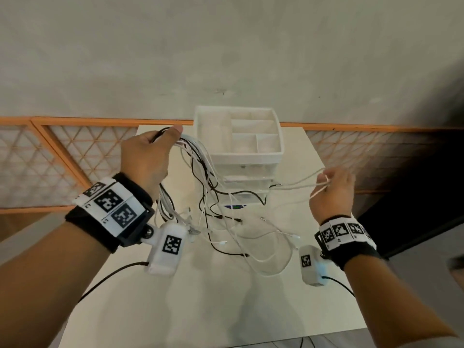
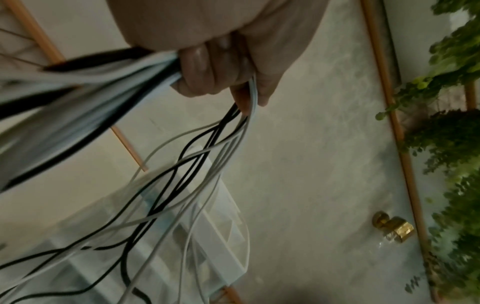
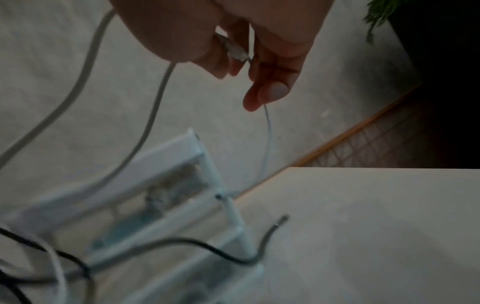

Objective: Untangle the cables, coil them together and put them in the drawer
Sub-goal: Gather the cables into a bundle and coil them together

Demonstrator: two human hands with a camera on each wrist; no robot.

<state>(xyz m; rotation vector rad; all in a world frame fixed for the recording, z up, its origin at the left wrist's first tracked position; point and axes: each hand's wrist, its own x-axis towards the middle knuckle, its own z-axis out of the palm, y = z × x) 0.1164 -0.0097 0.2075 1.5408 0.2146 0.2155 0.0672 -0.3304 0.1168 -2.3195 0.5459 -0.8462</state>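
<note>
My left hand [image 1: 150, 151] is raised above the table's back left and grips a thick bundle of black and white cables [image 1: 198, 156], seen close in the left wrist view as cables [image 2: 202, 144] below my curled fingers [image 2: 202, 67]. Loose ends trail down onto the table [image 1: 226, 297]. My right hand [image 1: 331, 187] is up at the right and pinches a single white cable [image 1: 301, 183] that runs left toward the bundle; a white plug [image 3: 236, 51] sits between its fingers [image 3: 270, 90]. The white drawer unit [image 1: 241, 146] stands at the back centre.
The drawer unit's top is an open tray with compartments [image 1: 251, 131]. An orange lattice railing [image 1: 62, 146] runs behind the table. A black cable end [image 3: 275, 226] lies on the table beside the unit. Green plants [image 2: 454, 144] and a brass knob [image 2: 392, 226] show in the left wrist view.
</note>
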